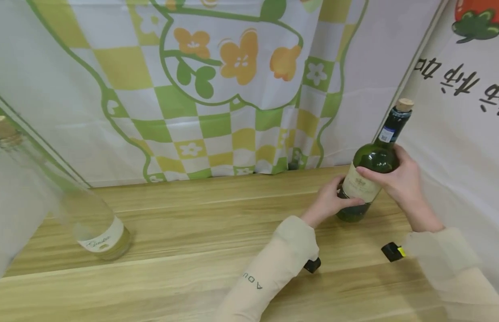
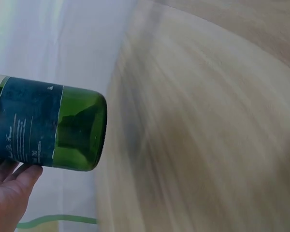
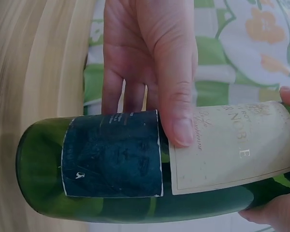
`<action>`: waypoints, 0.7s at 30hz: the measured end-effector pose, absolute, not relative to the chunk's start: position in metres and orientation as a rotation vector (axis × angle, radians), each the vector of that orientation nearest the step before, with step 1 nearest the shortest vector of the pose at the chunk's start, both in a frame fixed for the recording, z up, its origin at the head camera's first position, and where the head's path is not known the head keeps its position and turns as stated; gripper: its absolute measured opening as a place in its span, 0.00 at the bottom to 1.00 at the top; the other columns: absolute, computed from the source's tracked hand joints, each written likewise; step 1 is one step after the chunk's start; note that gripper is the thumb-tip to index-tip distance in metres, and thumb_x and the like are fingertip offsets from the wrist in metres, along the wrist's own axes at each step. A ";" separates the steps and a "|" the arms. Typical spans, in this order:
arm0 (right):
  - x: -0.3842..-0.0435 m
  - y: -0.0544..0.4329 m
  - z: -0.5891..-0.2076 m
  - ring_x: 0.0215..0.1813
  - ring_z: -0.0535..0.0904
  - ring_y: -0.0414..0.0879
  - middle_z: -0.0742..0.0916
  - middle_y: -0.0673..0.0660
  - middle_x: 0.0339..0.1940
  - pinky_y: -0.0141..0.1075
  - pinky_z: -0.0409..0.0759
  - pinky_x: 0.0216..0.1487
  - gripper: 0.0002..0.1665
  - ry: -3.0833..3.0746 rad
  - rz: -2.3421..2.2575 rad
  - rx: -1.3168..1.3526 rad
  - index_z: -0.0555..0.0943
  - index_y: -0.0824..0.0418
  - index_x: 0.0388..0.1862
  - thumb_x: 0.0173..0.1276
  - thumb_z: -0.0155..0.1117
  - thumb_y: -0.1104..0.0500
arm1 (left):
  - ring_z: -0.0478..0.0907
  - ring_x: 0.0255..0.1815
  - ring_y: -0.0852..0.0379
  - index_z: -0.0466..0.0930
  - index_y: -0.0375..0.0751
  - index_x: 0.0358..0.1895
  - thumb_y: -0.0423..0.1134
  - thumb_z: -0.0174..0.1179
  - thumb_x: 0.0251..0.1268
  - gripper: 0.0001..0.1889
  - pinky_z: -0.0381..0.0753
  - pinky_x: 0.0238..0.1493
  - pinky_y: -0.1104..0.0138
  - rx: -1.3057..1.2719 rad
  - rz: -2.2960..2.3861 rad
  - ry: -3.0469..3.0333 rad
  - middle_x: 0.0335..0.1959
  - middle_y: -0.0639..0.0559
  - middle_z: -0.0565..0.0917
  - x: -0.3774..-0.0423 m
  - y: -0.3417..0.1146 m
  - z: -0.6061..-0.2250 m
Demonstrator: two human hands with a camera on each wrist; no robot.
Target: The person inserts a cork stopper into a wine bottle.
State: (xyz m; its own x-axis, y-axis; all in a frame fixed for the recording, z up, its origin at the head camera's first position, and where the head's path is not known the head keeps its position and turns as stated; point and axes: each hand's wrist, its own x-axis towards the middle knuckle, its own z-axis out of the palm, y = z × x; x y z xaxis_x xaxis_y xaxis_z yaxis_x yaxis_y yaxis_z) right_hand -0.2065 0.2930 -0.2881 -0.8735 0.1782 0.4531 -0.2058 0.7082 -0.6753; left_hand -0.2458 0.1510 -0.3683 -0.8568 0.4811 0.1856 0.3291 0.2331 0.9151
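Observation:
A corked green wine bottle leans slightly to the right over the right part of the table, between my two hands. Its cream label sits above a dark blue one. My left hand grips it low down, thumb across the front near the seam between the labels. Higher up, my right hand holds the bottle round its shoulder, with the thumb over the top of the cream label. The cork stands in the neck. Whether the base touches the table cannot be told.
On the left a tall clear bottle with a cork and white label stands on the wooden table. A checkered, flowered cloth hangs behind, and a white printed sheet at the right. Small black pieces show near both sleeves.

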 end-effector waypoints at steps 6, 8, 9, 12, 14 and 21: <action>-0.219 0.300 -0.298 0.47 0.72 0.46 0.76 0.65 0.54 0.29 0.68 0.43 0.44 -2.383 1.103 -0.047 0.65 0.64 0.63 0.48 0.74 0.55 | 0.68 0.59 0.60 0.65 0.43 0.63 0.48 0.68 0.50 0.36 0.68 0.57 0.70 0.663 1.687 2.440 0.59 0.52 0.72 -0.249 0.165 -0.377; -0.222 0.301 -0.300 0.51 0.72 0.52 0.76 0.66 0.55 0.33 0.68 0.45 0.45 -2.375 1.106 -0.060 0.64 0.64 0.63 0.49 0.73 0.54 | 0.68 0.59 0.59 0.65 0.42 0.63 0.48 0.67 0.50 0.35 0.67 0.57 0.70 0.627 1.684 2.467 0.59 0.52 0.72 -0.249 0.168 -0.377; -0.223 0.302 -0.301 0.52 0.71 0.55 0.76 0.66 0.56 0.35 0.68 0.46 0.45 -2.371 1.104 -0.061 0.64 0.64 0.64 0.49 0.73 0.54 | 0.69 0.59 0.59 0.65 0.43 0.63 0.48 0.67 0.50 0.35 0.68 0.57 0.70 0.605 1.681 2.482 0.59 0.52 0.73 -0.249 0.170 -0.377; -0.227 0.303 -0.304 0.53 0.71 0.59 0.75 0.67 0.56 0.38 0.69 0.47 0.46 -2.363 1.098 -0.061 0.63 0.65 0.64 0.49 0.73 0.54 | 0.71 0.57 0.59 0.67 0.42 0.61 0.47 0.67 0.51 0.33 0.69 0.55 0.71 0.539 1.679 2.526 0.57 0.52 0.75 -0.247 0.174 -0.376; -0.229 0.304 -0.307 0.54 0.71 0.59 0.75 0.67 0.57 0.40 0.70 0.47 0.46 -2.362 1.095 -0.062 0.63 0.66 0.64 0.49 0.72 0.54 | 0.73 0.54 0.59 0.69 0.41 0.59 0.45 0.66 0.52 0.30 0.71 0.52 0.72 0.493 1.693 2.549 0.54 0.51 0.77 -0.244 0.178 -0.375; -0.237 0.306 -0.316 0.55 0.70 0.58 0.73 0.66 0.59 0.46 0.69 0.52 0.48 -2.374 1.159 -0.114 0.60 0.65 0.66 0.50 0.72 0.53 | 0.77 0.48 0.60 0.73 0.38 0.53 0.41 0.65 0.55 0.22 0.74 0.45 0.73 0.368 1.685 2.648 0.47 0.50 0.81 -0.239 0.188 -0.378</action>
State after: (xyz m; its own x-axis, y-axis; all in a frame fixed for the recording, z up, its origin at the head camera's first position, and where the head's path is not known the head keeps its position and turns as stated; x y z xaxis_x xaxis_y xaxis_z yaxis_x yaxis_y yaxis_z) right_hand -0.2370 0.3062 -0.3159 -0.8752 0.2822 0.3929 -0.1364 0.6353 -0.7601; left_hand -0.2386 0.1882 -0.3781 -0.9727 0.1851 0.1399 0.2051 0.4043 0.8913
